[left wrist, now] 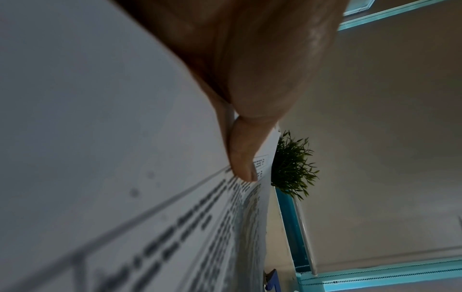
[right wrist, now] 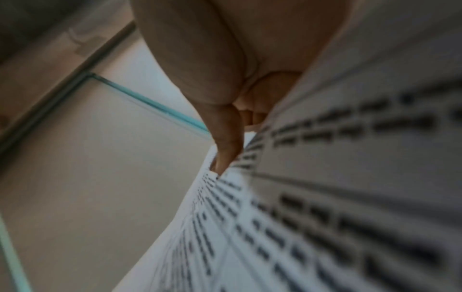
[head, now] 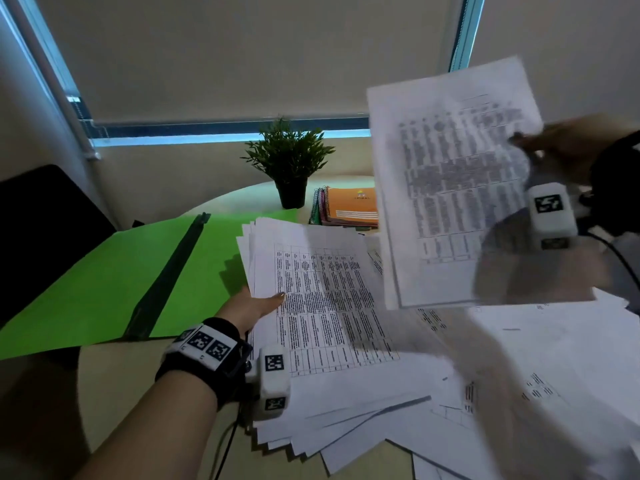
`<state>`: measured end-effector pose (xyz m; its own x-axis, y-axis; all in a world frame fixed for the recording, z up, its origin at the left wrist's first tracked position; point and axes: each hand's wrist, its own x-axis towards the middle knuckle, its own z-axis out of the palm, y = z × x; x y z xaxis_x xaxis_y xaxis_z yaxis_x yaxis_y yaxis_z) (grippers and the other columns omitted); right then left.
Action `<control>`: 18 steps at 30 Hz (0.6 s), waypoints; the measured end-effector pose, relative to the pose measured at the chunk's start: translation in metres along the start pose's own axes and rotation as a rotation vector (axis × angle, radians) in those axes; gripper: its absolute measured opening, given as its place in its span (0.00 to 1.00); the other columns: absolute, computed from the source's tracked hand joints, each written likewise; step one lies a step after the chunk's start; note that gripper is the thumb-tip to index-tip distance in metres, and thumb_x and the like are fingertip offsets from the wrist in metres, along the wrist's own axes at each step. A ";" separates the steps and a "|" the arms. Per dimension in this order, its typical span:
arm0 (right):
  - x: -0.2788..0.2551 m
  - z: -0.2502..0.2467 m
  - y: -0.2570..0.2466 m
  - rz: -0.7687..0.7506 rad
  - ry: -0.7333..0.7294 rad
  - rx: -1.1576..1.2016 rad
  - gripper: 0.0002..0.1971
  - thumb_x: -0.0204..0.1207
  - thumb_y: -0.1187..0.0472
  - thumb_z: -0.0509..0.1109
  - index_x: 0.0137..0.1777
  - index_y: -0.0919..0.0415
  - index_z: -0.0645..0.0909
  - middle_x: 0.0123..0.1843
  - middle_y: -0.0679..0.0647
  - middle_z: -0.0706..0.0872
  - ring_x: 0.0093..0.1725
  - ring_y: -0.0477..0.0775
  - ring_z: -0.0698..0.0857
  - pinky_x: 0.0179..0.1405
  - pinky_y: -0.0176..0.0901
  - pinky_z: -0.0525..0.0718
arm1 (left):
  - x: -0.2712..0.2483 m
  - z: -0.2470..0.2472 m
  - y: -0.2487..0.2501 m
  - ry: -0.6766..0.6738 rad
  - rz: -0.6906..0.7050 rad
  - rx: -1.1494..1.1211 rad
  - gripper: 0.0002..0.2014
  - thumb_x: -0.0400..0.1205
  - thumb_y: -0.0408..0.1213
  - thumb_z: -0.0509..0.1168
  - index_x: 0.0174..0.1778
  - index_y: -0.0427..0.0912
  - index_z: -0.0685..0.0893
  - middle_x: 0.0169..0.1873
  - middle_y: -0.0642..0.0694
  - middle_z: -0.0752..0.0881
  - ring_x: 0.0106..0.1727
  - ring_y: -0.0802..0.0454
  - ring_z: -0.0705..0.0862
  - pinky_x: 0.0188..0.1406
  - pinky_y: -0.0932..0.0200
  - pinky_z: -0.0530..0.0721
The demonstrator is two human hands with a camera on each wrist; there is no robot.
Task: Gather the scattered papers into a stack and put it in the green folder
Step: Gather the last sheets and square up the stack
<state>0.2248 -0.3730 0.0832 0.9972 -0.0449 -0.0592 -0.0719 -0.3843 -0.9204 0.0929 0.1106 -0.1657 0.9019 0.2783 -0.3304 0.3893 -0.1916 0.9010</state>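
Observation:
An open green folder lies flat at the left of the table. Beside it sits a loose stack of printed papers, fanned at its near end. My left hand grips the stack's left edge, thumb on top and fingers hidden underneath. My right hand pinches a printed sheet by its right edge and holds it in the air above the table; the thumb presses on the page. More scattered papers lie at the right.
A potted green plant stands at the back of the table, next to spiral notebooks with an orange cover. A dark chair is at the left. A window with a lowered blind is behind.

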 end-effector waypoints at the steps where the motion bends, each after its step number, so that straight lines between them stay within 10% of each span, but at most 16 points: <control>1: -0.026 0.031 -0.016 0.020 -0.072 0.084 0.33 0.28 0.48 0.88 0.35 0.55 0.81 0.23 0.46 0.85 0.19 0.40 0.83 0.17 0.41 0.84 | 0.003 0.000 -0.002 -0.003 -0.001 0.009 0.69 0.39 0.74 0.78 0.78 0.45 0.67 0.71 0.46 0.79 0.68 0.43 0.80 0.68 0.41 0.78; 4: -0.050 0.097 -0.009 0.048 -0.213 -0.062 0.29 0.38 0.49 0.78 0.43 0.56 0.79 0.23 0.46 0.86 0.19 0.40 0.84 0.17 0.35 0.82 | -0.028 0.008 0.023 0.010 0.030 0.036 0.66 0.49 0.74 0.75 0.81 0.43 0.62 0.76 0.46 0.72 0.74 0.42 0.74 0.73 0.42 0.73; 8: -0.045 0.165 0.037 0.144 -0.240 -0.265 0.11 0.77 0.58 0.70 0.57 0.60 0.82 0.46 0.50 0.84 0.40 0.45 0.86 0.25 0.30 0.83 | -0.048 0.017 0.041 0.033 -0.030 0.019 0.54 0.67 0.76 0.60 0.83 0.45 0.58 0.81 0.47 0.64 0.79 0.44 0.66 0.77 0.43 0.66; 10: -0.052 0.195 0.051 0.155 -0.251 -0.336 0.15 0.81 0.59 0.66 0.64 0.63 0.79 0.51 0.51 0.82 0.53 0.49 0.84 0.22 0.25 0.80 | -0.051 0.017 0.046 0.043 -0.072 0.032 0.50 0.72 0.75 0.54 0.84 0.46 0.54 0.83 0.47 0.57 0.82 0.44 0.61 0.79 0.43 0.62; 13: -0.059 0.226 0.057 0.072 -0.217 -0.538 0.18 0.85 0.56 0.57 0.69 0.64 0.74 0.66 0.60 0.80 0.65 0.61 0.80 0.47 0.33 0.83 | -0.058 0.017 0.050 0.022 -0.064 0.013 0.56 0.67 0.75 0.58 0.84 0.42 0.50 0.82 0.45 0.60 0.81 0.43 0.63 0.79 0.44 0.64; 16: -0.069 0.241 0.047 0.067 -0.291 -0.580 0.19 0.83 0.59 0.61 0.70 0.69 0.74 0.67 0.63 0.80 0.67 0.60 0.79 0.24 0.22 0.74 | -0.056 0.016 0.043 0.020 -0.052 -0.030 0.57 0.68 0.64 0.71 0.84 0.38 0.50 0.81 0.43 0.64 0.79 0.43 0.66 0.77 0.47 0.65; 18: -0.067 0.245 0.046 0.067 -0.254 -0.606 0.20 0.82 0.55 0.63 0.68 0.69 0.77 0.66 0.63 0.81 0.66 0.60 0.80 0.35 0.30 0.76 | -0.056 0.014 0.041 0.004 -0.024 -0.060 0.56 0.67 0.57 0.76 0.83 0.37 0.54 0.80 0.43 0.66 0.78 0.44 0.67 0.78 0.51 0.65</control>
<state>0.1597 -0.1618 -0.0499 0.9583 0.1037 -0.2663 -0.0578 -0.8423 -0.5358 0.0610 0.0736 -0.1144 0.8918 0.2858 -0.3507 0.3983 -0.1283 0.9082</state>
